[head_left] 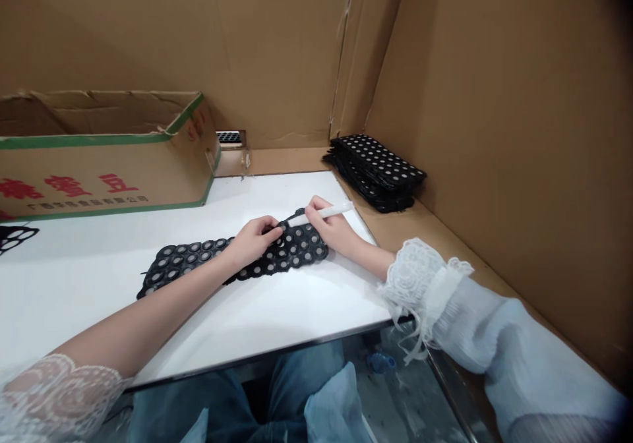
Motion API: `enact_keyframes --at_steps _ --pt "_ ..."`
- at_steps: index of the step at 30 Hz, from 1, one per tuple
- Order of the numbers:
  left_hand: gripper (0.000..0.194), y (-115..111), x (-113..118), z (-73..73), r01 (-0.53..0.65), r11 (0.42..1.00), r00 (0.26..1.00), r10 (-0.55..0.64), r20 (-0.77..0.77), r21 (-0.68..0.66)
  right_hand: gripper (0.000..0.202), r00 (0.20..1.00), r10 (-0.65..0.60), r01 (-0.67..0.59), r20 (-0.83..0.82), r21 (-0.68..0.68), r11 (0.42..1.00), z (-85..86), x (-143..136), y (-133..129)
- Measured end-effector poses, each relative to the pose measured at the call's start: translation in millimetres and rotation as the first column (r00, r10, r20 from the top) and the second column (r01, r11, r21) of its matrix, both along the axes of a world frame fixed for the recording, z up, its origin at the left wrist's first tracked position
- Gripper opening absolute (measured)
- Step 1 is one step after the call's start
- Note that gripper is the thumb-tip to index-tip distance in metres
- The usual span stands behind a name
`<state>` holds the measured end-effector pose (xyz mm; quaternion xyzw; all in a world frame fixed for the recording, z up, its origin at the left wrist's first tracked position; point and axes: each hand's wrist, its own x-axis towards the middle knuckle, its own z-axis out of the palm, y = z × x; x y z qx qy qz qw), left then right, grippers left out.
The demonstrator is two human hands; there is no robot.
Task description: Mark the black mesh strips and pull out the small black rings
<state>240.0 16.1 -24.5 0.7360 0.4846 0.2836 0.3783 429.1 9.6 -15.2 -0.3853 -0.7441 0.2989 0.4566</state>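
Pen (pixel 329 212) is tight in the right hand (pixel 338 230); the left hand (pixel 251 240) pinches the dotty mat (pixel 302 246). How much is done, I can't tell.

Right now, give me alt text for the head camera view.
A right hand holds a white pen-like tool at a black dotted strip on a white table, with the left hand also on the strip. An open cardboard box stands at left; a stack of black dotted pieces lies at right.
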Motion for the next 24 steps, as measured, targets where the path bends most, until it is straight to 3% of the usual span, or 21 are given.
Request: enact_keyframes --at_steps 9,16,24 --pt "0.025 2.4 -1.0 -1.5 -0.012 1.000 1.000 0.012 0.024 -0.027 0.030 0.995 0.052 -0.040 0.081 -0.147 0.988 -3.5 0.6 4.4" --pt "0.023 1.2 -1.8 -3.1 0.004 1.000 1.000 -0.004 0.011 0.022 0.025 0.955 0.183 -0.154 0.233 -0.141 0.978 1.8 0.2 -1.0" --pt "0.019 0.1 -0.7 -6.0 -0.002 0.992 0.999 -0.004 0.049 0.123 0.022 0.911 0.028 -0.009 0.411 -0.047 0.999 4.3 -6.8 -5.5"
